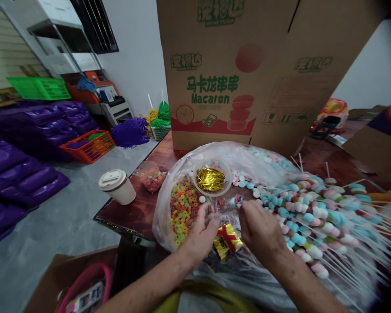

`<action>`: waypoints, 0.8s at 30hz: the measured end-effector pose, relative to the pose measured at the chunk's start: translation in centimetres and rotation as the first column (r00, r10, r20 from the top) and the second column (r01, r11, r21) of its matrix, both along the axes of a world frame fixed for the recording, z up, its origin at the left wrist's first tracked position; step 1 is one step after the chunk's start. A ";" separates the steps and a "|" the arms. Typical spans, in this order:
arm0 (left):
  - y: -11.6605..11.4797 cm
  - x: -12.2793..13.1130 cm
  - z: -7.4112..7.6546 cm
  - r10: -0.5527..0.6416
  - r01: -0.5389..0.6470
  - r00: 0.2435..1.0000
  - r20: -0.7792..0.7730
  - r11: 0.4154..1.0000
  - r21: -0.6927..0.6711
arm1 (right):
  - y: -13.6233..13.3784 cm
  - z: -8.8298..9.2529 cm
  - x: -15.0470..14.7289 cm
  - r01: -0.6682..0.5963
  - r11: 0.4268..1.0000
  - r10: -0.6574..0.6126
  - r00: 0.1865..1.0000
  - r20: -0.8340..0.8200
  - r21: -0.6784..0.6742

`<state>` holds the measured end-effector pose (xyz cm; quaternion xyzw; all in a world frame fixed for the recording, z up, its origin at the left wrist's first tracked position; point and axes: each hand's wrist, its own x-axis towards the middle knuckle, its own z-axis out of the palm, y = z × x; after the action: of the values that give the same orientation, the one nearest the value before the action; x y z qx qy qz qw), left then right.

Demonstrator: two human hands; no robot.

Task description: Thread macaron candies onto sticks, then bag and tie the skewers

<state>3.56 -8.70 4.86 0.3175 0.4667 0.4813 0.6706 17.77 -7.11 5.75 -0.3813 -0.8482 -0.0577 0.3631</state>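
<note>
My left hand point(202, 230) is curled beside loose ring-shaped cereal point(184, 206), its fingertips around something small that I cannot make out. Closed in a pinch, my right hand point(260, 228) has a small colourful wrapped piece point(236, 200) at its fingertips; its kind is unclear. Gold packets with a red ribbon-like band point(228, 239) lie between the hands. Just beyond them stands a clear round tub point(228, 184) with gold twist ties point(210, 179). Many marshmallow skewers point(299, 232) in pink, blue and white are piled right of my right hand.
A large cardboard box point(215, 117) rises behind the plastic sheet point(164, 208) on the table. At left are a lidded cup point(117, 187) and a bag of cereal rings point(152, 179). An open carton point(45, 278) with a pink basket point(106, 269) sits below the table edge.
</note>
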 end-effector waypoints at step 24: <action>-1.4 -1.9 -0.4 0.063 0.013 0.924 -0.377 0.980 0.197 | -3.1 -2.0 -3.0 -0.617 0.152 -0.382 0.684 -0.622 -0.772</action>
<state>1.64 -10.08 4.45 0.4634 0.5426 0.4623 0.5264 14.80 -10.25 3.73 -0.4290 -0.4843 0.6898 0.3248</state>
